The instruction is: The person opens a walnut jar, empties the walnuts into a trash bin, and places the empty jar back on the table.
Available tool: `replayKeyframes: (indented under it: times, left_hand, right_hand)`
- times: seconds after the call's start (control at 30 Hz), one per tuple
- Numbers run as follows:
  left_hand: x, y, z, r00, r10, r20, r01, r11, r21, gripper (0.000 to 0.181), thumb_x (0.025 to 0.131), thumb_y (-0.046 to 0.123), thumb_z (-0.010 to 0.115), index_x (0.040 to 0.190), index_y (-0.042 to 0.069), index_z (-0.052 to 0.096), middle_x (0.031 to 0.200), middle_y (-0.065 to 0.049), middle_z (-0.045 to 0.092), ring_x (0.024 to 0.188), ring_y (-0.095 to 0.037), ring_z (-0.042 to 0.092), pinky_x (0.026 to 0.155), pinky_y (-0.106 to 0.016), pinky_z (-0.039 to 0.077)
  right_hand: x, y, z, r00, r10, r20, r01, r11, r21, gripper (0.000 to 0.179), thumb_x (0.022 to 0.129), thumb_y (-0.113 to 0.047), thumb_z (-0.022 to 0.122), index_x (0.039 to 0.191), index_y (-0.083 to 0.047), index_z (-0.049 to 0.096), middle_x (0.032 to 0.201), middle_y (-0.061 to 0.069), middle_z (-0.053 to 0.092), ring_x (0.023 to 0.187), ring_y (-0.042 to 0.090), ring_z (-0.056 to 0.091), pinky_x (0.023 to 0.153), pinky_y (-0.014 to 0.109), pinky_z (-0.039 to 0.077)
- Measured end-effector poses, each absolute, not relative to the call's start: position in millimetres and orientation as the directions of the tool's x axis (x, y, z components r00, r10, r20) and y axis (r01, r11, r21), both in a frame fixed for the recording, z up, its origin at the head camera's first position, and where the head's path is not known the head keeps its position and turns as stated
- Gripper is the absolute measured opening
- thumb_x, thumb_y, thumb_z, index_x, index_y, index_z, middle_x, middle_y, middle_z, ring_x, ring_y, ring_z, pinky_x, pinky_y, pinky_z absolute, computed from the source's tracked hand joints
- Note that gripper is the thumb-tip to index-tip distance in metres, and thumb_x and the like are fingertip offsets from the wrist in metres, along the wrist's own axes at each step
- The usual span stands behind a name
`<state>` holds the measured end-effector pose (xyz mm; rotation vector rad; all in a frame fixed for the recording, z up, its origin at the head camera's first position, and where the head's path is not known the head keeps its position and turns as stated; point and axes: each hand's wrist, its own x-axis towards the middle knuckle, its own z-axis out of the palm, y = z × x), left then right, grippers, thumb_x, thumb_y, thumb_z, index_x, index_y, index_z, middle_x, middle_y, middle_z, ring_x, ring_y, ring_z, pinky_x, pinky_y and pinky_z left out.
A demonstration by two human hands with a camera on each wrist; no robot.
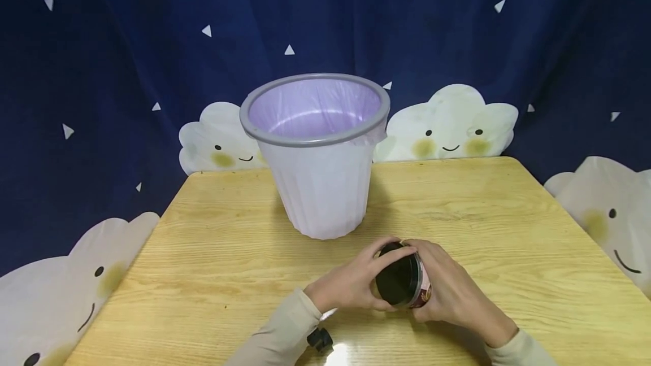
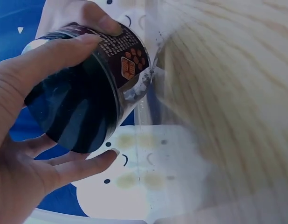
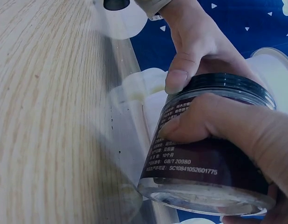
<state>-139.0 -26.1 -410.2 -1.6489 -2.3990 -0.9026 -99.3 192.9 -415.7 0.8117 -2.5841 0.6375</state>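
While sleeved forearms (image 1: 277, 326) angle in, L hand (image 1: 358, 278) grips jar (image 3: 204, 158) @ lid (image 1: 398, 280), R hand (image 1: 450, 287) clasps its body.

Label (image 3: 200, 161) on jar (image 1: 399, 281) partly covered by right hand (image 1: 447, 284), sleeves (image 1: 280, 329) and table (image 1: 203, 275) cut off nearer than jar

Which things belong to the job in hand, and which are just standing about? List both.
In the job:
labelled jar with dark lid
left hand and right hand, both gripping it

Apparently just about:
lined wastebasket, untouched
wood-grain table
blue cloud-print curtain behind
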Motion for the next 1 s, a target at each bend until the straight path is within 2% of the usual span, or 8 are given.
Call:
replayKeyframes:
  times: [0.1, 0.23, 0.33, 0.43, 0.6, 0.83, 1.0]
  left_hand:
    - [-139.0, -25.7, -411.3, -0.398, 0.818, 0.415, 0.892, 0.239, 0.385, 0.107, 0.064, 0.029, 0.091, 0.15, 0.021, 0.027, 0.151, -0.012, 0.023, 0.137, -0.022, 0.031, 0.108, -0.028, 0.035]
    - [-138.7, -22.4, -412.0, -0.321, 0.826, 0.464, 0.932, 0.19, 0.308, 0.098, 0.067, 0.031, 0.089, 0.147, 0.019, 0.034, 0.153, -0.011, 0.021, 0.141, -0.022, 0.024, 0.111, -0.031, 0.032]
    - [-139.1, -19.0, -413.0, -0.272, 0.825, 0.496, 0.952, 0.155, 0.264, 0.092, 0.068, 0.034, 0.088, 0.145, 0.018, 0.038, 0.15, -0.012, 0.026, 0.14, -0.02, 0.024, 0.112, -0.031, 0.03]
    - [-139.3, -16.9, -413.4, -0.274, 0.814, 0.513, 0.953, 0.16, 0.256, 0.091, 0.069, 0.036, 0.087, 0.143, 0.018, 0.039, 0.148, -0.011, 0.028, 0.138, -0.018, 0.027, 0.111, -0.028, 0.031]
    - [-138.4, -18.7, -413.0, -0.295, 0.807, 0.512, 0.948, 0.181, 0.26, 0.091, 0.068, 0.034, 0.087, 0.143, 0.018, 0.039, 0.15, -0.012, 0.023, 0.14, -0.022, 0.026, 0.111, -0.029, 0.031]
    - [-139.7, -23.1, -412.6, -0.304, 0.803, 0.513, 0.945, 0.186, 0.27, 0.095, 0.064, 0.031, 0.09, 0.143, 0.019, 0.039, 0.147, -0.011, 0.028, 0.136, -0.02, 0.031, 0.11, -0.028, 0.033]
    - [-141.1, -23.4, -413.1, -0.3, 0.809, 0.506, 0.945, 0.18, 0.273, 0.098, 0.065, 0.029, 0.09, 0.146, 0.018, 0.036, 0.149, -0.011, 0.025, 0.138, -0.021, 0.028, 0.111, -0.03, 0.032]
  right_hand:
    - [-98.9, 192.4, -415.7, -0.772, -0.443, 0.456, -0.604, 0.736, -0.307, 0.112, 0.033, -0.027, 0.092, 0.132, -0.003, 0.046, 0.125, 0.011, 0.055, 0.113, 0.03, 0.054, 0.086, 0.049, 0.052]
    - [-96.0, 194.3, -414.8, -0.783, -0.442, 0.438, -0.591, 0.747, -0.304, 0.111, 0.037, -0.028, 0.092, 0.133, 0.0, 0.045, 0.126, 0.015, 0.054, 0.113, 0.033, 0.053, 0.084, 0.05, 0.053]
    - [-93.7, 197.1, -414.0, -0.79, -0.44, 0.426, -0.582, 0.756, -0.3, 0.11, 0.039, -0.029, 0.091, 0.133, 0.002, 0.043, 0.127, 0.016, 0.053, 0.114, 0.034, 0.052, 0.083, 0.051, 0.053]
    - [-93.4, 198.8, -414.0, -0.79, -0.436, 0.43, -0.582, 0.755, -0.303, 0.112, 0.037, -0.027, 0.091, 0.134, 0.001, 0.044, 0.127, 0.014, 0.053, 0.114, 0.032, 0.052, 0.084, 0.05, 0.052]
    - [-95.7, 196.9, -415.0, -0.79, -0.43, 0.437, -0.582, 0.75, -0.315, 0.112, 0.034, -0.026, 0.091, 0.134, -0.004, 0.046, 0.124, 0.009, 0.055, 0.112, 0.028, 0.053, 0.084, 0.047, 0.052]
    - [-98.6, 193.1, -415.8, -0.781, -0.44, 0.443, -0.595, 0.739, -0.316, 0.113, 0.035, -0.027, 0.091, 0.136, -0.003, 0.044, 0.126, 0.01, 0.054, 0.114, 0.028, 0.052, 0.087, 0.048, 0.052]
    - [-98.8, 193.3, -415.7, -0.781, -0.445, 0.439, -0.597, 0.739, -0.312, 0.113, 0.036, -0.028, 0.091, 0.136, -0.003, 0.045, 0.125, 0.01, 0.054, 0.113, 0.029, 0.053, 0.085, 0.048, 0.052]
